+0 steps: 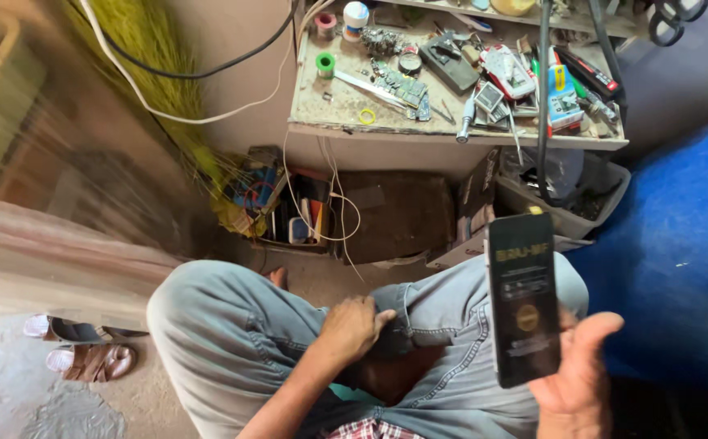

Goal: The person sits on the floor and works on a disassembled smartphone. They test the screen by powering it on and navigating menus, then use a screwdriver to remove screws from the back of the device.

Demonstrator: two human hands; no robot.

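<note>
Item 1: right hand (575, 384), lower right of view, palm up, holding a flat black packet (523, 297) upright w/ gold print on its face. Fingers are sitting behind the packet, thumb sticking out to the right; grip is loose, packet leaning against the fingers, above the right knee.

Item 2: left hand (352, 328), curled and resting on the left thigh of the jeans (232, 341), near the pocket. Holding nothing that can be seen; fingers bent inward, partly hidden.

Item 3: person is sitting cross-legged on the floor, bare foot (277, 278) peeking out past the left knee.

Item 4: low work shelf (346, 110) ahead, cluttered w/ circuit boards, small tools, tape rolls, a screwdriver (467, 118). White and black cables (167, 89) are hanging down the wall to its left.

Item 5: under shelf, a box of misc. parts (268, 195) and a grey plastic tray (569, 203).

Item 6: pair of sandals (77, 348) lying on the floor at left. Blue surface (679, 244) at right.
</note>
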